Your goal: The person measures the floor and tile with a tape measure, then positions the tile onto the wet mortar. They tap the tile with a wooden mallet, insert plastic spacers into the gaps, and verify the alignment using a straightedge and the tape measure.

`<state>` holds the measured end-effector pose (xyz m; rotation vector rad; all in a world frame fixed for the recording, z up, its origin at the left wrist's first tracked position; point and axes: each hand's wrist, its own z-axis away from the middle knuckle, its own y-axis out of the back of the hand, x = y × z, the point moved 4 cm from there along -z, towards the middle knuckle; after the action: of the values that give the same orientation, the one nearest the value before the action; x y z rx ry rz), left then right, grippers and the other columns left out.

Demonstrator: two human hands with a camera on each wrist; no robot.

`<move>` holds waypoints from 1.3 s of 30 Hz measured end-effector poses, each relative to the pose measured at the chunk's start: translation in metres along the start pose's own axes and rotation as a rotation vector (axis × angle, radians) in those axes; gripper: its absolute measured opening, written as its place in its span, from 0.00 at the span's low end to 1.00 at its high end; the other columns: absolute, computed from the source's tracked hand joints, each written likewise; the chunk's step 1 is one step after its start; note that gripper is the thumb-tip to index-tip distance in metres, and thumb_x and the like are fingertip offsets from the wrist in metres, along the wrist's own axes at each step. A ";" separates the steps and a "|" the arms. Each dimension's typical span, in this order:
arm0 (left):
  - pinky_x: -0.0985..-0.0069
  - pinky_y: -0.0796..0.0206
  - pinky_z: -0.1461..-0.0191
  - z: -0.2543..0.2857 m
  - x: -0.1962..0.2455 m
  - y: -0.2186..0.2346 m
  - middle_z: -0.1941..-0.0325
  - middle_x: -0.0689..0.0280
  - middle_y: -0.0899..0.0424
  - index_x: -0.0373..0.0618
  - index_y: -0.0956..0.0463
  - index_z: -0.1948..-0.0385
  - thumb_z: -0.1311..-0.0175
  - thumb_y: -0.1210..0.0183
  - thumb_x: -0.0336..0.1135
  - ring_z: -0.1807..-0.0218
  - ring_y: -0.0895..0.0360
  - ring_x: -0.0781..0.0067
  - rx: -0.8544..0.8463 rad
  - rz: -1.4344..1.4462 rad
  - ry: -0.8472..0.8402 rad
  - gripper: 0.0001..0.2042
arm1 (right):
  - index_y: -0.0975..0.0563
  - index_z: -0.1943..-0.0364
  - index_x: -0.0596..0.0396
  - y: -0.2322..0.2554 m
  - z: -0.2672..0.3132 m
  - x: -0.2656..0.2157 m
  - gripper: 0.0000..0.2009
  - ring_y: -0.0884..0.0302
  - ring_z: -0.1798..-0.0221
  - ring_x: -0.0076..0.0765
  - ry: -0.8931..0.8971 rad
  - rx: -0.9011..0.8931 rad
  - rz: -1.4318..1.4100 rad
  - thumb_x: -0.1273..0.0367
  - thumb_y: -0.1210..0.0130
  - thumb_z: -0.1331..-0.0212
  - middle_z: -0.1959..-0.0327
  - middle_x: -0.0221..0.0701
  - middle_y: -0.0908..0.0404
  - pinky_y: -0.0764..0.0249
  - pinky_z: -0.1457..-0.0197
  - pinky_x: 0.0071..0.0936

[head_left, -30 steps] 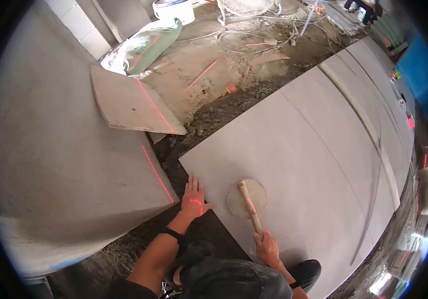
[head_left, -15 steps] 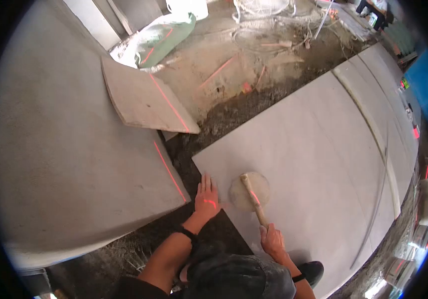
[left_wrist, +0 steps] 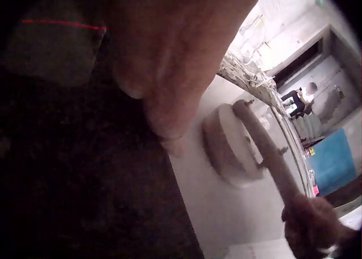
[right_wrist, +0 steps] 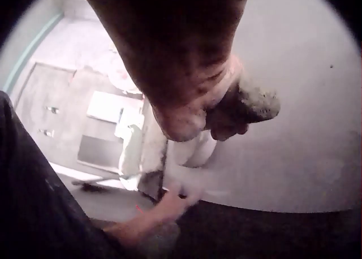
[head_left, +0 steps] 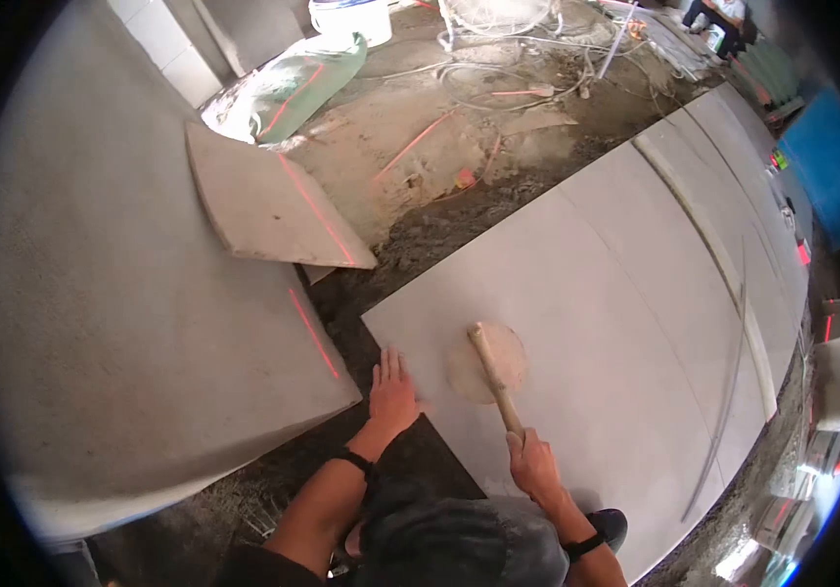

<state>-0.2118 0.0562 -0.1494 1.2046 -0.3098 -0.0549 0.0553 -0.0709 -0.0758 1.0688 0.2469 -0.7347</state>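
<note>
A large pale floor slab [head_left: 576, 293] spreads out in front of me. My left hand [head_left: 395, 396] rests at its near left edge with the fingers straight, the thumb reaching over the slab's edge. With curled fingers my right hand [head_left: 535, 465] grips the wooden handle of a round disc-headed tamper [head_left: 513, 367]. Its thick pale disc [left_wrist: 229, 146] is over the slab, a short way right of my left hand. The handle runs across the disc's top, as the left wrist view shows. The right wrist view has the handle's rough butt end [right_wrist: 260, 103] sticking out of my fist.
A grey wall-like block [head_left: 146, 293] stands left, a loose board [head_left: 278, 201] leaning by it. Dark wet bedding borders the slab. Behind lie a green sack [head_left: 317, 88], a white bucket [head_left: 356, 20] and coiled cable [head_left: 483, 88]. A thin strip [head_left: 728, 421] lies on the slab; a person sits far back.
The tamper has shifted along the slab, farther from my body, with my right hand still on its handle. My left hand stays at the same edge. The head view has swayed slightly.
</note>
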 end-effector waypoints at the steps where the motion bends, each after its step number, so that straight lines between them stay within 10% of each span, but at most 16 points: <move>1: 0.49 0.60 0.18 -0.007 0.001 0.004 0.17 0.41 0.58 0.26 0.48 0.27 0.50 0.29 0.62 0.16 0.61 0.43 -0.017 -0.005 0.019 0.58 | 0.31 0.58 0.62 0.015 0.008 -0.014 0.19 0.20 0.66 0.71 0.039 0.025 -0.022 0.56 0.48 0.29 0.72 0.55 0.19 0.26 0.61 0.62; 32: 0.49 0.61 0.17 -0.005 0.000 0.003 0.17 0.42 0.61 0.28 0.55 0.25 0.48 0.29 0.60 0.16 0.66 0.43 -0.081 -0.009 0.010 0.59 | 0.31 0.55 0.60 -0.031 0.027 0.051 0.16 0.22 0.69 0.72 -0.063 0.004 0.129 0.58 0.47 0.29 0.74 0.54 0.19 0.29 0.65 0.62; 39: 0.47 0.61 0.18 -0.007 -0.001 0.000 0.18 0.37 0.64 0.25 0.56 0.26 0.47 0.30 0.61 0.16 0.67 0.38 -0.072 -0.002 -0.009 0.60 | 0.31 0.54 0.60 0.028 0.023 -0.012 0.18 0.19 0.65 0.71 -0.027 -0.019 -0.067 0.56 0.47 0.30 0.70 0.57 0.18 0.25 0.60 0.64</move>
<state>-0.2112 0.0632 -0.1517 1.1339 -0.3119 -0.0721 0.0611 -0.0779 -0.0385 1.0357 0.2665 -0.8047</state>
